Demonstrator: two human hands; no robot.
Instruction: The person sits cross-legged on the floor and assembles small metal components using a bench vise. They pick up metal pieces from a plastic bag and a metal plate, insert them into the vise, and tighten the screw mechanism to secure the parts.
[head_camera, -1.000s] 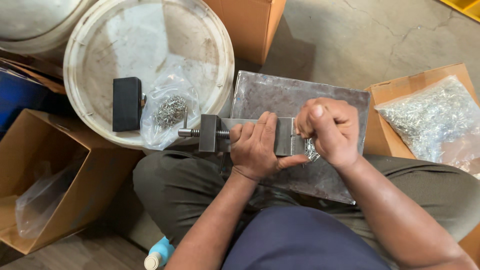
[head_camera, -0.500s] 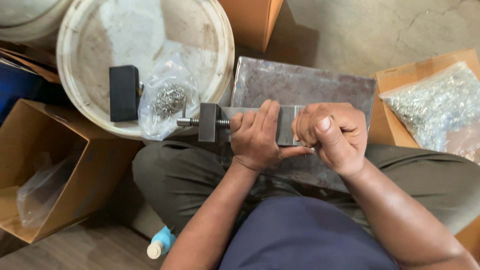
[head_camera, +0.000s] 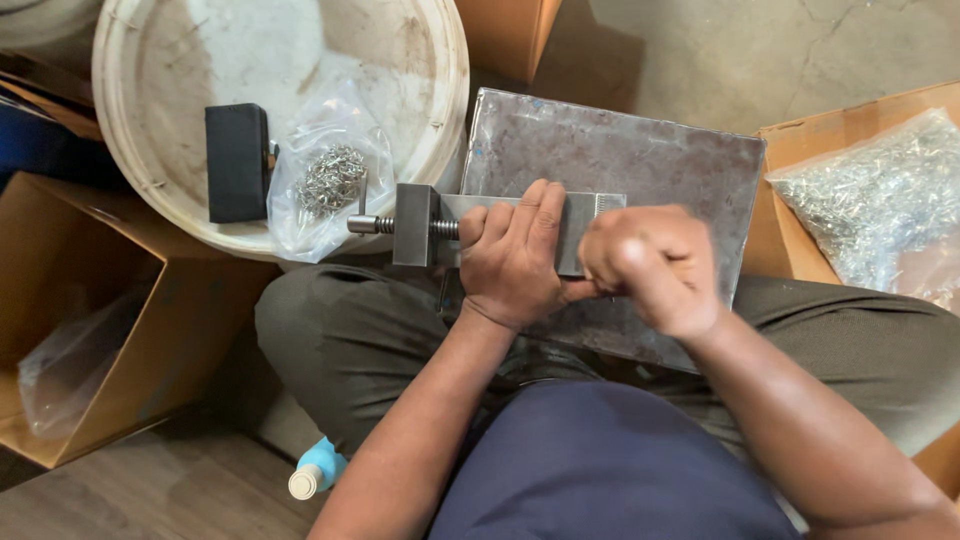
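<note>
On scuffed steel plate (head_camera: 640, 150), left hand (head_camera: 512, 262) fingers wrap blocky metal vise (head_camera: 420, 222); right hand (head_camera: 655, 268) fisted.

Cracked grey concrete floor (head_camera: 800, 50), wooden boards (head_camera: 130, 500) at lower left.

Dull grey metal vise (head_camera: 470, 222) with a threaded steel screw – on a scuffed, stained metal plate (head_camera: 640, 160). Clear glossy plastic bag (head_camera: 325, 180) of shiny wire bits; rough brown cardboard box (head_camera: 120, 330).
</note>
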